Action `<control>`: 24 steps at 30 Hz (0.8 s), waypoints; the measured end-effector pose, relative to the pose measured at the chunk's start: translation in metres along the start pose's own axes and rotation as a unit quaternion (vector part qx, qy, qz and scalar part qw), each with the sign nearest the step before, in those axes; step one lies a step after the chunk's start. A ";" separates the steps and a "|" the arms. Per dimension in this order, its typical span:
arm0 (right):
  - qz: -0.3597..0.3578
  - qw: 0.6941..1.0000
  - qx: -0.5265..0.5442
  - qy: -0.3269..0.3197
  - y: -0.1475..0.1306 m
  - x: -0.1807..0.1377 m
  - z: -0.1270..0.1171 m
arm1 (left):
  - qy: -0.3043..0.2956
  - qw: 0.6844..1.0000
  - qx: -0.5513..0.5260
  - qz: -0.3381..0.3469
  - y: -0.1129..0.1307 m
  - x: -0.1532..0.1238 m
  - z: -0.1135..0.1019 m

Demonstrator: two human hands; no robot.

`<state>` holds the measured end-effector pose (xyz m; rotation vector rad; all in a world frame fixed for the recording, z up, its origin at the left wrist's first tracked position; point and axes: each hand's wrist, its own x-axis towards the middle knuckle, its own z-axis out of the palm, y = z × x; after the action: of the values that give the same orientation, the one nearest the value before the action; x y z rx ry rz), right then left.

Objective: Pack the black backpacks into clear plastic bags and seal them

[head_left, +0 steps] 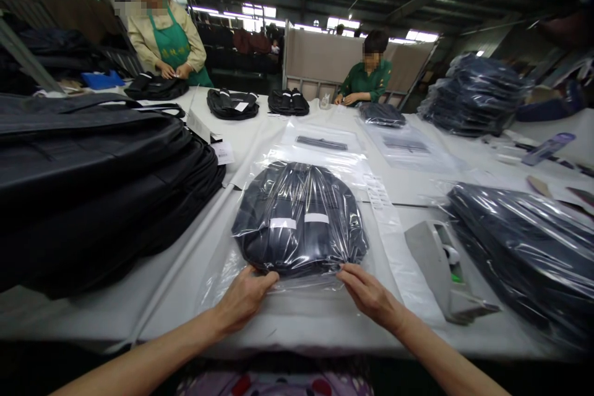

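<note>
A black bag (301, 198) lies flat inside a clear plastic bag (223, 278) on the white table in front of me. Two white bands wrap its straps. My left hand (248, 294) grips the near left edge of the plastic, its thumb on top and the other fingers partly hidden beneath. At the near right edge, my right hand (366, 291) pinches the plastic between thumb and fingers. A strip of white printed labels (379, 192) runs along the right side of the wrapped bag.
Black bags (102, 185) are piled high at left. A grey tape dispenser (439, 272) stands at right beside wrapped bags (524, 241). More wrapped bags (473, 93) are stacked behind. Two people (171, 43) work across the table (250, 142).
</note>
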<state>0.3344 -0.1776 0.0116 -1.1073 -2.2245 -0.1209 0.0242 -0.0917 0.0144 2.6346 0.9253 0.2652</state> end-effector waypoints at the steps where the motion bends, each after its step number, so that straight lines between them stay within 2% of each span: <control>1: -0.002 1.000 0.003 0.003 0.000 0.000 0.000 | 0.019 1.000 0.005 0.007 -0.002 -0.001 0.004; 5: 0.021 0.999 0.028 0.027 0.001 0.001 -0.001 | 0.121 0.990 -0.003 0.072 -0.014 -0.003 0.021; 8: 0.091 0.991 0.069 0.063 -0.002 0.004 0.001 | 0.142 0.987 -0.028 0.074 -0.017 -0.001 0.023; 10: 0.161 0.979 0.091 0.088 -0.005 0.007 0.003 | 0.114 0.991 -0.058 0.030 -0.012 0.003 0.014; 12: 0.250 0.956 0.109 0.105 -0.008 0.011 0.006 | 0.060 0.994 -0.088 -0.035 -0.004 0.010 -0.001; 14: 0.348 0.921 0.136 0.113 -0.009 0.015 0.010 | 0.008 0.990 -0.100 -0.097 0.005 0.018 -0.017; 17: 0.456 0.862 0.190 0.118 -0.006 0.023 0.015 | -0.024 0.980 -0.121 -0.155 0.013 0.032 -0.033; 20: 0.518 0.820 0.221 0.101 -0.001 0.030 0.017 | -0.039 0.968 -0.160 -0.187 0.012 0.044 -0.036; 22: 0.538 0.812 0.211 0.080 0.002 0.034 0.018 | -0.053 0.961 -0.173 -0.208 0.008 0.051 -0.034; 24: 0.544 0.816 0.185 0.062 0.005 0.037 0.019 | -0.071 0.953 -0.183 -0.229 0.005 0.057 -0.032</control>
<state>0.3119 -0.1427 0.0174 -1.8621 -1.1311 0.6716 0.0618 -0.0513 0.0490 2.0082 1.2643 0.1144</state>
